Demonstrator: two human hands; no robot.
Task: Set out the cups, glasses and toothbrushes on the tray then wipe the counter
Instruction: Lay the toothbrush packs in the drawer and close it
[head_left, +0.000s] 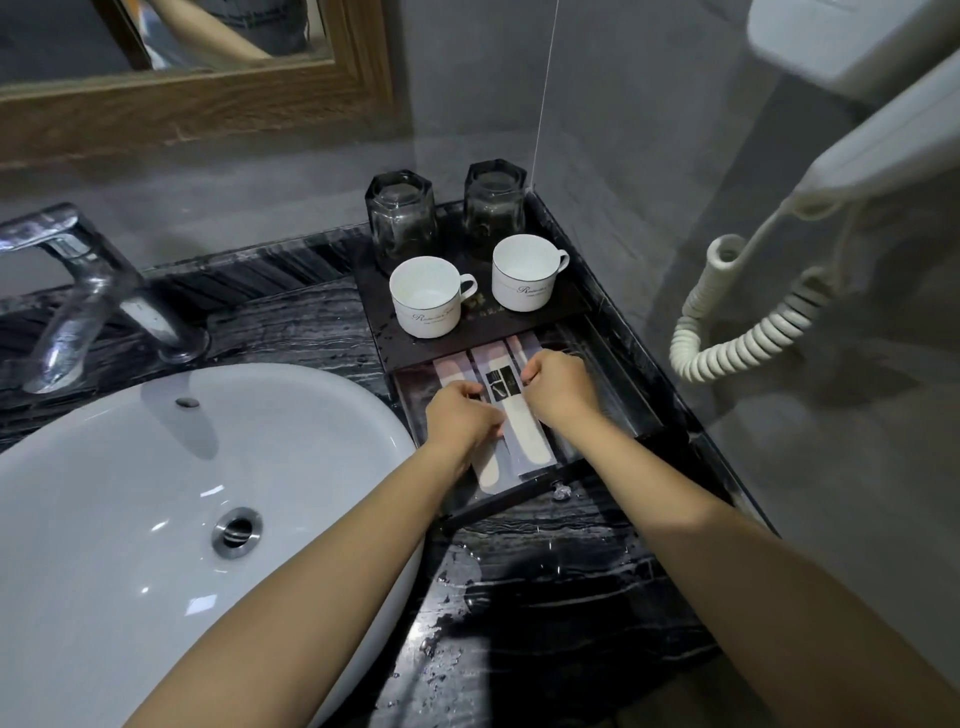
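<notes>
The left hand (460, 415) and right hand (558, 387) are pinching toothbrush packets (524, 436) with curled fingers in the tray (615, 387); cups (426, 299) are standing just beyond the fingers.

Single head view, wide-angle, looking down, close over tray (519, 325), sink (130, 493).

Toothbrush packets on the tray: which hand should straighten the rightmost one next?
Probably right. The right hand pinches the rightmost packet at its edge; the left hand grips the leftmost packet, farther off.
</notes>
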